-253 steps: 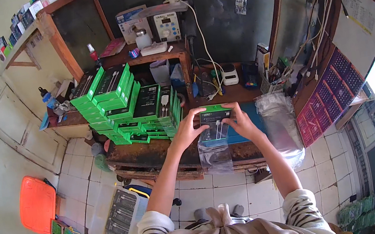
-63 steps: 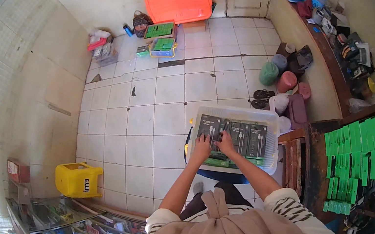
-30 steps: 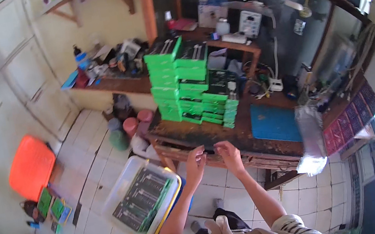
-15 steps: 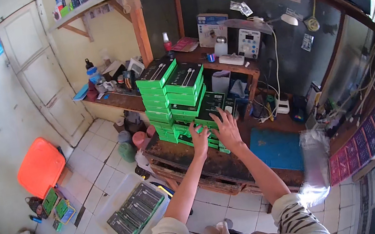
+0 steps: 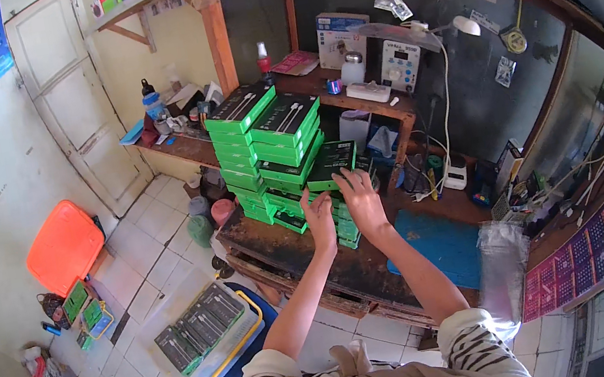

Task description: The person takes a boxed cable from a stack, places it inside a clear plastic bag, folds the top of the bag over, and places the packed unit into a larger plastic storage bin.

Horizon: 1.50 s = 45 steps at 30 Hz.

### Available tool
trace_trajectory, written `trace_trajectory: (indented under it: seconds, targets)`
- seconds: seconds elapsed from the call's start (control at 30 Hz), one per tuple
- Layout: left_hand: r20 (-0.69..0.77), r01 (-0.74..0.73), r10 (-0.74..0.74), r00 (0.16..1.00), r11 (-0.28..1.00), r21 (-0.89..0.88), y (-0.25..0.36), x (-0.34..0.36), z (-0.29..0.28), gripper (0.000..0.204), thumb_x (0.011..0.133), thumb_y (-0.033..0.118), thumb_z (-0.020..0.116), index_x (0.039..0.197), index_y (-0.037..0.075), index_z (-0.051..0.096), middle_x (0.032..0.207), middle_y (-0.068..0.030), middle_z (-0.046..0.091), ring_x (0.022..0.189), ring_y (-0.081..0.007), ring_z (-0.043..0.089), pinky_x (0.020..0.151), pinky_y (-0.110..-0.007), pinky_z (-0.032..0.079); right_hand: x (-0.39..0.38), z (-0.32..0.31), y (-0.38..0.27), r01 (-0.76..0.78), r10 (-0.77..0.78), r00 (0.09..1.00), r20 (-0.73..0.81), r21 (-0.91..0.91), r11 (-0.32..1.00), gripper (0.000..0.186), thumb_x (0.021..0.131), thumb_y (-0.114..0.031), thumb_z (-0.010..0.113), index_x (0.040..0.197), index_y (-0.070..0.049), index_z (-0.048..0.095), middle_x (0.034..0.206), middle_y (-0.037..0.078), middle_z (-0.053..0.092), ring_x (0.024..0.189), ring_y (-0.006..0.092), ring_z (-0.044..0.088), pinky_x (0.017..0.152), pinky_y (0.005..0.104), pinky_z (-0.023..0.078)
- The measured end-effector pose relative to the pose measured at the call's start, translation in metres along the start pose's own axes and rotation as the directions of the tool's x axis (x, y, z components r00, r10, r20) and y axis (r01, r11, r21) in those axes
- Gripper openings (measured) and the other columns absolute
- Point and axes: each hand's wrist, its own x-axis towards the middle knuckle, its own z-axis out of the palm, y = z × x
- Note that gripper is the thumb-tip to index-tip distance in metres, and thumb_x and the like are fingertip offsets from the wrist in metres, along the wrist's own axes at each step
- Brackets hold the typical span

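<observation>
A flat black-topped box with green sides [image 5: 331,160] tilts a little above the near right part of the stacks. My right hand [image 5: 361,198] grips its near edge, fingers over the top. At its near left corner, my left hand [image 5: 320,217] has curled fingers against the green side; the exact contact is partly hidden. Left of it rise tall stacks of similar boxes, with a pictured black box [image 5: 288,117] and another black lid [image 5: 240,107] on top. Lower green boxes [image 5: 347,230] stand under and beside my hands.
A clear bin with a yellow handle [image 5: 245,334] holds several black boxes on the tiled floor. Right of the stacks lies a blue mat [image 5: 439,245], with a plastic-wrapped bundle [image 5: 503,270] at the bench edge. A white lamp [image 5: 465,25] hangs over a bench instrument [image 5: 399,64].
The box by my hands has gone from lying nearly flat to tilted, showing more of its green near side. The whole view has shifted slightly, bringing more of the floor bin into sight.
</observation>
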Motion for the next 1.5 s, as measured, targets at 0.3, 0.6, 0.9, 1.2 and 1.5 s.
trace_trajectory:
  seconds: [0.3,0.6,0.9,1.2,1.5]
  targets:
    - [0.405,-0.624,0.509,0.760,0.746,0.232,0.035,-0.021,0.037,0.045,0.076,0.002,0.062,0.115,0.004,0.042,0.104,-0.0106,0.043,0.098,-0.0204,0.046,0.085,-0.032,0.037,-0.026,-0.096,0.017,-0.091,0.113,0.965,-0.235,0.105,0.990,0.042,0.070,0.005,0.057,0.112,0.000,0.051,0.108,0.014,0.051,0.097,0.0315,0.049,0.082,0.0383,0.045]
    - [0.677,-0.438,0.239,0.696,0.889,0.136,-0.002,-0.061,0.059,0.059,0.077,0.012,0.066,0.127,0.004,0.035,0.121,-0.0146,0.042,0.104,-0.0215,0.048,0.085,-0.032,0.042,-0.116,-0.160,0.048,-0.588,0.752,0.620,-0.226,0.500,0.635,0.024,0.090,-0.009,0.046,0.112,0.001,0.051,0.100,0.016,0.051,0.086,0.0260,0.054,0.071,0.0317,0.046]
    - [0.537,-0.205,-0.176,0.825,0.792,0.575,-0.104,-0.102,0.030,0.046,0.078,0.021,0.067,0.112,0.001,0.044,0.089,-0.0145,0.057,0.085,-0.0214,0.057,0.070,-0.032,0.046,-0.253,-0.081,0.067,-0.901,0.980,0.144,0.140,0.429,0.071,0.032,0.088,-0.019,0.051,0.110,0.004,0.053,0.098,0.016,0.057,0.085,0.0197,0.057,0.066,0.0331,0.051]
    - [0.611,-0.545,-0.078,0.788,0.373,0.751,-0.111,-0.111,0.028,0.040,0.080,0.032,0.061,0.109,0.006,0.050,0.102,-0.0119,0.050,0.096,-0.0296,0.048,0.078,-0.047,0.036,-0.273,-0.065,0.062,-0.972,0.974,0.224,-0.026,0.064,0.226,0.034,0.080,-0.017,0.059,0.108,0.002,0.056,0.099,0.022,0.049,0.096,0.0363,0.048,0.083,0.0403,0.040]
    - [0.661,-0.631,0.111,0.742,0.450,0.632,-0.087,-0.145,0.075,0.044,0.078,0.024,0.062,0.116,0.009,0.045,0.111,-0.0131,0.046,0.105,-0.0311,0.040,0.088,-0.046,0.030,-0.294,-0.154,0.065,-0.926,0.923,0.286,-0.256,0.172,0.335,0.025,0.078,-0.010,0.061,0.102,-0.003,0.059,0.101,0.015,0.051,0.088,0.0289,0.051,0.079,0.0374,0.042]
